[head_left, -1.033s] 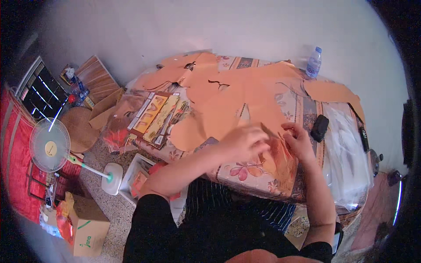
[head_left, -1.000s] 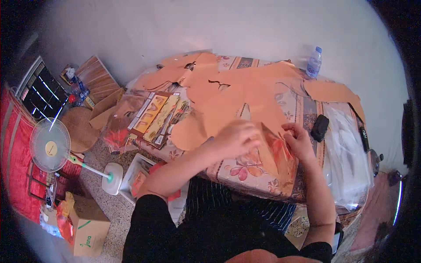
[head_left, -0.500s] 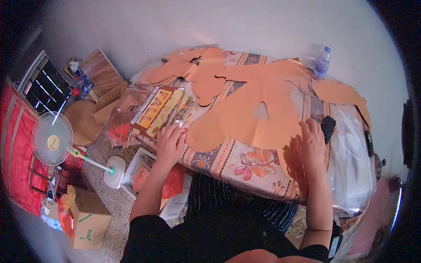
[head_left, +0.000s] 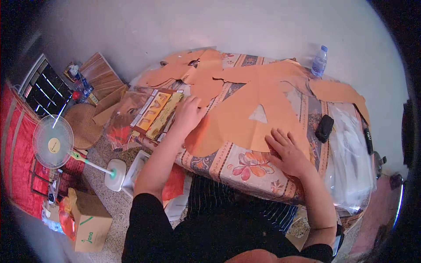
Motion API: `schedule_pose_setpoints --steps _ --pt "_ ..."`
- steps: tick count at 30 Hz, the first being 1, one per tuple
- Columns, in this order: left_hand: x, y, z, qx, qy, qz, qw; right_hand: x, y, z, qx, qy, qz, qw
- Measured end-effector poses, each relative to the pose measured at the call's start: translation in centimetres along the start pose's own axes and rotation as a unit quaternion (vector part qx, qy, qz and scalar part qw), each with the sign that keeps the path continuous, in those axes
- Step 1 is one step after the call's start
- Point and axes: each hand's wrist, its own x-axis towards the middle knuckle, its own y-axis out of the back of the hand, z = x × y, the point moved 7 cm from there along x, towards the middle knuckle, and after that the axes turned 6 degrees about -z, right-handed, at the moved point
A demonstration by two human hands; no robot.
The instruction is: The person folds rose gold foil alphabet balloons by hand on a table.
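Note:
A large flat cutout of orange sheet material (head_left: 239, 116), with a triangular hole, lies across the floral-covered table (head_left: 232, 173). My left hand (head_left: 189, 115) rests over its left end, fingers loosely bent and pointing right, beside a stack of decorated signs (head_left: 153, 111). No object shows in that hand. Palm down, my right hand (head_left: 287, 151) lies on the cutout's near edge with its fingers spread. Another orange cutout (head_left: 188, 65), pierced by small holes, lies at the far left of the table.
A black pouch-like object (head_left: 324, 129) and clear plastic bags (head_left: 351, 153) lie at the right. A water bottle (head_left: 319, 61) stands by the wall. Left of the table are a white fan (head_left: 53, 142), a cardboard box (head_left: 90, 223) and a white bin (head_left: 136, 173).
My left hand has moved up and right, from the near side of the signs onto the cutout. My right hand has shifted left and down; the cutout's near right part lies flatter.

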Motion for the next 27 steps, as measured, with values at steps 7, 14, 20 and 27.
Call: schedule_pose_setpoints --steps 7,14,20,27 --pt "3.4 -3.2 -0.9 0.071 0.091 -0.067 0.991 -0.1 -0.1 0.1 0.003 0.015 0.006 1.0" --pt "4.9 -3.7 -2.5 0.146 0.053 -0.033 0.987 -0.1 -0.1 0.2 -0.014 0.014 0.018 1.0" --pt "5.4 -3.8 -5.1 0.087 0.109 -0.038 0.989 -0.1 0.0 0.1 -0.01 0.012 0.013 1.0" --pt "5.0 -3.1 -5.1 -0.082 0.089 -0.085 0.989 0.1 -0.8 0.3 -0.022 0.021 0.003 1.0"
